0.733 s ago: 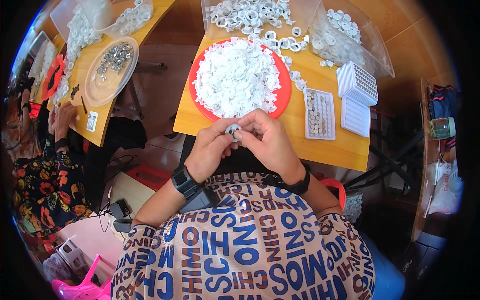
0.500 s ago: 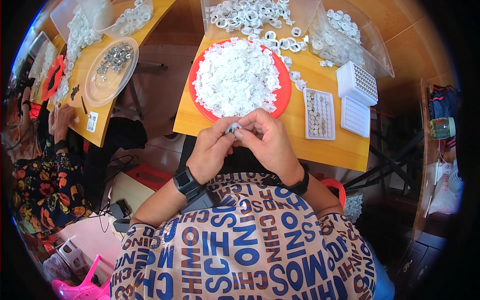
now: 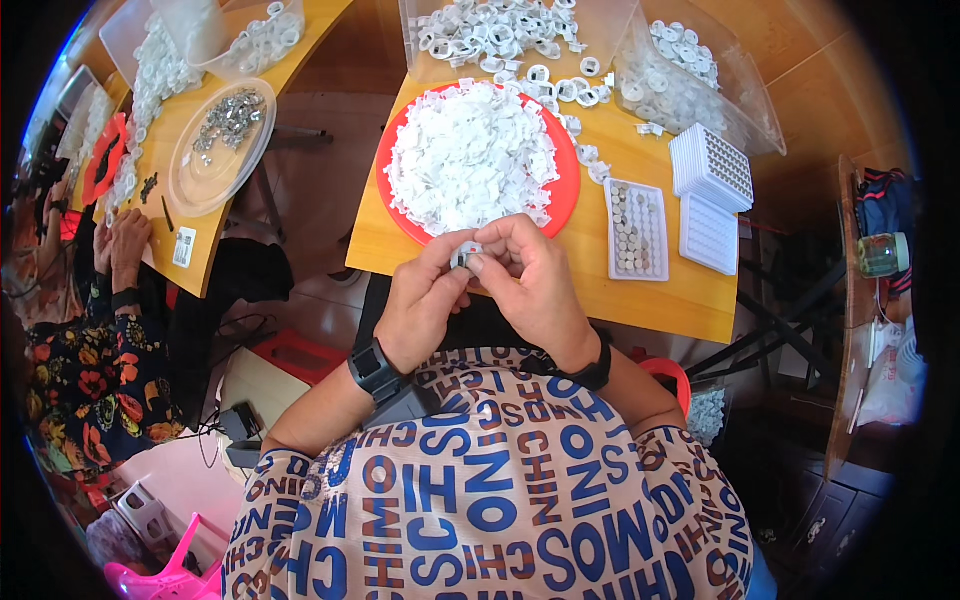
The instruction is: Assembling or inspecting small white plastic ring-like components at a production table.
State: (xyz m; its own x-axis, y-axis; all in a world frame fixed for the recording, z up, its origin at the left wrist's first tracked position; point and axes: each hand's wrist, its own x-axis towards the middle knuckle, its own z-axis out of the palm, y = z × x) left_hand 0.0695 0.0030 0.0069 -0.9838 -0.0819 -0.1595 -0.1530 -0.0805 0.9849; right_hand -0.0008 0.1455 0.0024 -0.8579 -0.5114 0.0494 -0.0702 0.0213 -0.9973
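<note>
Between my fingertips sits a small white plastic part (image 3: 466,256), pinched from both sides just off the table's near edge. My left hand (image 3: 425,300) closes on its left side with thumb and forefinger. My right hand (image 3: 535,285) grips its right side the same way, and the fingers cover most of it. Just beyond my hands, a red round tray (image 3: 567,195) carries a heap of small white plastic pieces (image 3: 470,160). To the right lies a white tray (image 3: 653,272) partly filled with round silvery button cells (image 3: 630,240).
A stack of white trays (image 3: 712,165) stands at the right, near an empty slotted tray (image 3: 710,235). Clear bins (image 3: 765,110) of white ring-shaped parts line the back. At left, a co-worker's hands (image 3: 125,240) rest by a round clear lid (image 3: 183,190) with metal bits.
My fingers have shifted slightly around the small part, and a reddish spot now shows by my right thumb. The co-worker's hands at the left have moved a little.
</note>
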